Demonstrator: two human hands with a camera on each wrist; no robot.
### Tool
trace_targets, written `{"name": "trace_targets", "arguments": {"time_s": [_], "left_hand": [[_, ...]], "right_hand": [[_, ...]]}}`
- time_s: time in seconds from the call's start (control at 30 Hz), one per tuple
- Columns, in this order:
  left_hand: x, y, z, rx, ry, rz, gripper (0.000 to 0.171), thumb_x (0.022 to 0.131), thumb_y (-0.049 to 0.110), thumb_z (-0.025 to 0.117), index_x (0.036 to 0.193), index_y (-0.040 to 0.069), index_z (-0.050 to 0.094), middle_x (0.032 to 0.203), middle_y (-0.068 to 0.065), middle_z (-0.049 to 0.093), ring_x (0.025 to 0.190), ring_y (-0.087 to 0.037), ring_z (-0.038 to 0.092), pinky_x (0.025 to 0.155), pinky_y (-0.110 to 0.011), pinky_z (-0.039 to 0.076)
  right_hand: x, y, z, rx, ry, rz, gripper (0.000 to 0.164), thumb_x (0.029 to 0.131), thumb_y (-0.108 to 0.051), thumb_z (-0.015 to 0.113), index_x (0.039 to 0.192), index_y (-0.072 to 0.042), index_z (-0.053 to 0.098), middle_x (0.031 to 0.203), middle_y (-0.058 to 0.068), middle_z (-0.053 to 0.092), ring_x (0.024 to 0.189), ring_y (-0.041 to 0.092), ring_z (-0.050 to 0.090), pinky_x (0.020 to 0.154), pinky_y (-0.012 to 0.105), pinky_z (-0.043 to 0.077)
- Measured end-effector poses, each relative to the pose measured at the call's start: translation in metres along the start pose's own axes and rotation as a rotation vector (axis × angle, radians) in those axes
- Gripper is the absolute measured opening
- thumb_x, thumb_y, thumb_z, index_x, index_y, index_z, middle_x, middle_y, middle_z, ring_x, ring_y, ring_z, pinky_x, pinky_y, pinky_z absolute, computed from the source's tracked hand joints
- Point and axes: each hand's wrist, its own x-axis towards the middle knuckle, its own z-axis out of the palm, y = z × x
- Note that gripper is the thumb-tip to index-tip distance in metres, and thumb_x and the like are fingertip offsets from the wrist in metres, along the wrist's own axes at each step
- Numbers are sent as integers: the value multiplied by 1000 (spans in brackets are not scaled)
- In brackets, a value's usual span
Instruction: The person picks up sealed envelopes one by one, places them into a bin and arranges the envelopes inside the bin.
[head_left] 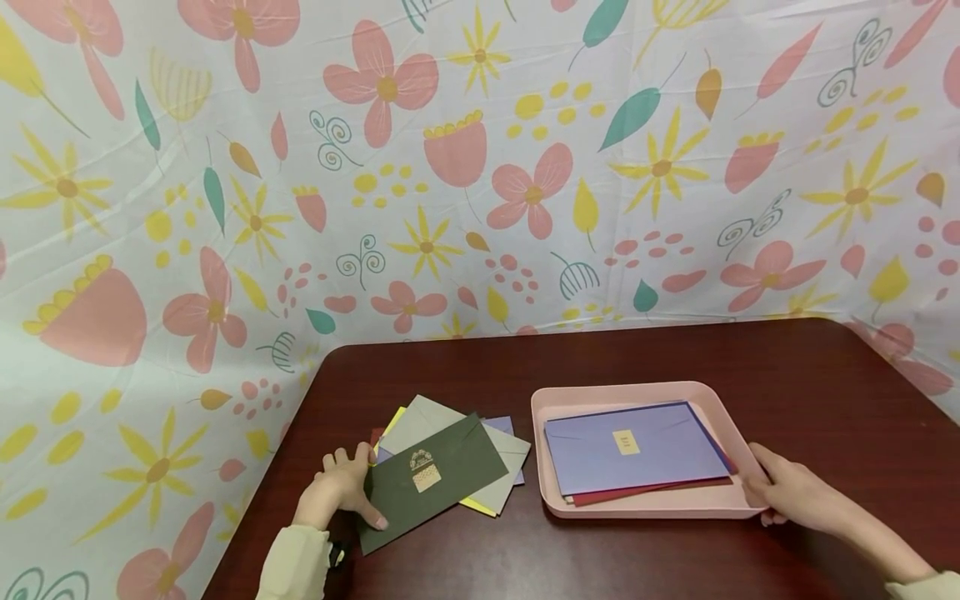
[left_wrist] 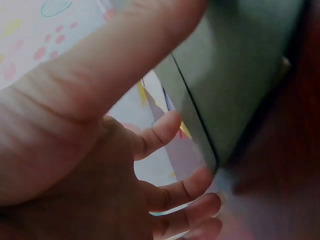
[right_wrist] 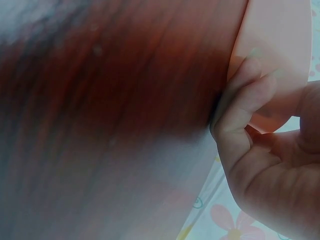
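Observation:
My left hand (head_left: 341, 487) grips the left end of a dark green envelope (head_left: 457, 467), its thumb at the near corner and fingers at the far one. Thumb and fingers also meet the envelope (left_wrist: 235, 65) in the left wrist view. Beneath it lie a pale grey envelope (head_left: 512, 446) and yellow and lavender ones, mostly hidden. With fingers curled under the rim and thumb over it, my right hand (head_left: 795, 492) holds the right side of a pink tray (head_left: 645, 508). A lavender-blue envelope (head_left: 660, 446) with a small cream label tops a stack in the tray; red edges show below.
The dark brown table (head_left: 480, 567) has rounded far corners. Behind and to the left of it hangs a white flower-print cloth (head_left: 300, 133). Between the loose envelopes and the tray there is only a narrow gap.

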Motion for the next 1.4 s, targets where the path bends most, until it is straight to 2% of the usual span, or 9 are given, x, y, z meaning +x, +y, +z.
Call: {"name": "trace_targets", "arguments": {"time_s": [0.23, 0.47, 0.63, 0.77, 0.87, 0.97, 1.2, 1.33, 1.4], "left_hand": [[0, -5, 2, 6, 11, 22, 85, 50, 33, 97, 109, 7, 42, 99, -19, 44, 94, -34, 40, 76, -49, 43], [1, -10, 3, -85, -3, 41, 82, 53, 28, 96, 105, 5, 38, 94, -15, 45, 93, -31, 40, 73, -43, 44], [1, -19, 1, -218, -28, 92, 72, 63, 22, 92, 105, 6, 36, 92, -10, 53, 85, -23, 50, 74, -37, 42], [1, -31, -3, -353, -50, 186, 58, 72, 15, 85, 98, 5, 34, 89, -9, 52, 75, -20, 54, 64, -33, 47], [2, -40, -6, -473, -80, 274, 45, 77, 11, 81, 96, 2, 41, 89, -11, 61, 70, -19, 59, 59, -34, 51], [4, -48, -9, -575, -109, 332, 33, 81, 12, 77, 99, -1, 52, 92, -12, 69, 72, -18, 63, 62, -34, 53], [5, -61, -10, -814, -122, 316, 27, 89, 16, 70, 102, -5, 59, 89, -7, 71, 81, -18, 69, 74, -35, 58], [6, -65, -9, -905, -141, 301, 27, 92, 21, 66, 106, -1, 58, 79, 2, 63, 83, -15, 68, 77, -33, 57], [7, -67, -8, -944, -155, 301, 27, 95, 22, 62, 111, 0, 56, 73, 6, 57, 78, -11, 64, 75, -30, 57]], "right_hand": [[0, 0, 0, -1, 6, 1, 16, 99, -3, 45, 112, 5, 44, 69, 5, 52, 51, 6, 55, 46, 26, 48], [0, 0, 1, -4, 9, 0, 14, 99, -3, 45, 111, 5, 44, 68, 5, 52, 50, 6, 55, 45, 26, 47], [0, 1, 2, -6, 11, 2, 14, 99, -3, 45, 111, 4, 44, 68, 5, 52, 50, 6, 55, 45, 26, 47], [-1, 1, 2, 0, 8, 1, 14, 99, -3, 45, 111, 5, 44, 68, 5, 52, 50, 6, 55, 44, 26, 47], [-1, 2, 1, -1, 7, -2, 13, 99, -4, 45, 109, 4, 43, 68, 5, 52, 50, 6, 55, 44, 26, 46], [-1, 2, 1, -5, 7, -5, 12, 99, -4, 45, 109, 4, 43, 68, 4, 52, 50, 6, 54, 44, 26, 46], [0, 1, 1, -7, 15, 2, 11, 98, -4, 46, 107, 3, 43, 67, 4, 53, 49, 6, 54, 44, 26, 46], [0, 1, 1, -7, 13, 8, 10, 99, -4, 46, 106, 2, 43, 67, 4, 52, 49, 7, 54, 44, 26, 46], [0, 2, 1, -6, 9, 13, 11, 99, -4, 45, 107, 2, 43, 68, 4, 52, 50, 7, 54, 44, 26, 46]]}}
